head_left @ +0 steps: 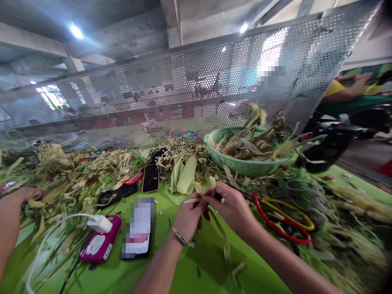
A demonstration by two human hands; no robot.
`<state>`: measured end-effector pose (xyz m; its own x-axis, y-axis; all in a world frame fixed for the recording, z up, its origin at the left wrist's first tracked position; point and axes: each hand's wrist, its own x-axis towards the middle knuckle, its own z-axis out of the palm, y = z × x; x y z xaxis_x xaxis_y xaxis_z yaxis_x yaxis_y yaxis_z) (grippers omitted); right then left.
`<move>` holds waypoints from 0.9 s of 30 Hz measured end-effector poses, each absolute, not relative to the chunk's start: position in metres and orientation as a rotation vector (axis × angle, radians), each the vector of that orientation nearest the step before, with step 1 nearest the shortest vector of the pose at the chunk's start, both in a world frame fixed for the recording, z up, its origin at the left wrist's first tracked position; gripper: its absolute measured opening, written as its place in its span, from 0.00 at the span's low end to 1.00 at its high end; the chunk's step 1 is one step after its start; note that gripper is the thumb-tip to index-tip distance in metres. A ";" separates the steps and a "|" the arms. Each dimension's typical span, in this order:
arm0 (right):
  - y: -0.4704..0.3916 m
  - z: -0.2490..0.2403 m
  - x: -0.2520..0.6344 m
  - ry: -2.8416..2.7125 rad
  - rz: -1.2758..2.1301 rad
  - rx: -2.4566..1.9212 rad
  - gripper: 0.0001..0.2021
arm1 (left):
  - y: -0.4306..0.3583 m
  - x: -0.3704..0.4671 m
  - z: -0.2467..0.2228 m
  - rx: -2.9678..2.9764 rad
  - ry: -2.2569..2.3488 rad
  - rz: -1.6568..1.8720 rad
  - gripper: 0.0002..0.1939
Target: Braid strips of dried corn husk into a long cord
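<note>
Close together over the green table (196, 269), my left hand (190, 214) and my right hand (228, 200) are both closed on a thin strip of pale corn husk (225, 237). A long end of the strip hangs below my fingers, and short pale ends stick out above them. The fingertips overlap, so the exact pinch point is hidden. Just beyond my hands lie wider pale green husks (187, 173). To the right of my right hand are the red handle (263, 220) and yellow handle (290, 210) of some tools.
A green basket (237, 163) of dry husks stands behind. Left lie a phone (142, 220), a darker phone (151, 178), a red cutter (134, 177) and a magenta power bank (102, 243) with a white plug (100, 223). Another person's arm (10, 220) reaches in at left. A perforated metal screen (183, 90) rises behind.
</note>
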<state>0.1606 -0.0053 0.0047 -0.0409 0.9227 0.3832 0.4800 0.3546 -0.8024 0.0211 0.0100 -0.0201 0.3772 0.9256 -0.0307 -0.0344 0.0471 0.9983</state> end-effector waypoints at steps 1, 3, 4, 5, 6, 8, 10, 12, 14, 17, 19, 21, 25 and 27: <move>-0.004 0.004 0.161 -1.604 0.677 -1.258 0.05 | 0.010 0.020 -0.019 1.298 0.890 0.932 0.15; 0.000 0.005 0.164 -1.472 0.839 -1.233 0.08 | 0.010 0.019 -0.016 1.267 0.846 0.973 0.15; 0.002 0.005 0.165 -1.426 0.893 -1.218 0.10 | 0.010 0.018 -0.015 1.248 0.826 0.988 0.15; 0.004 0.005 0.167 -1.395 0.926 -1.206 0.11 | 0.010 0.018 -0.014 1.227 0.812 0.998 0.14; 0.005 0.006 0.168 -1.376 0.944 -1.199 0.12 | 0.010 0.017 -0.014 1.200 0.804 1.000 0.14; 0.007 0.006 0.170 -1.350 0.959 -1.205 0.15 | 0.011 0.017 -0.015 1.135 0.805 0.994 0.13; 0.007 0.005 0.170 -1.366 0.981 -1.225 0.16 | 0.013 0.017 -0.017 1.082 0.809 1.006 0.12; 0.005 0.001 0.168 -1.439 1.006 -1.249 0.17 | 0.015 0.016 -0.019 1.050 0.815 1.041 0.12; 0.004 -0.004 0.165 -1.531 1.023 -1.259 0.16 | 0.018 0.015 -0.022 1.035 0.832 1.080 0.13; 0.004 -0.012 0.161 -1.598 1.084 -1.222 0.14 | 0.020 0.015 -0.023 1.022 0.870 1.106 0.14; 0.006 -0.016 0.161 -1.610 1.091 -1.207 0.14 | 0.020 0.015 -0.022 1.018 0.895 1.108 0.15; 0.008 -0.017 0.163 -1.639 1.010 -1.232 0.13 | 0.020 0.014 -0.021 1.027 0.924 1.106 0.15; 0.011 -0.015 0.167 -1.716 0.821 -1.293 0.11 | 0.020 0.012 -0.022 1.123 0.932 1.114 0.15; 0.011 -0.013 0.168 -1.731 0.781 -1.304 0.10 | 0.021 0.013 -0.023 1.147 0.917 1.136 0.15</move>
<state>0.1676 0.0108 -0.0131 -0.1340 0.9619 0.2383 0.4583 0.2734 -0.8457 0.0125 0.0207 -0.0232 0.2078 0.9781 0.0104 -0.1962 0.0313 0.9801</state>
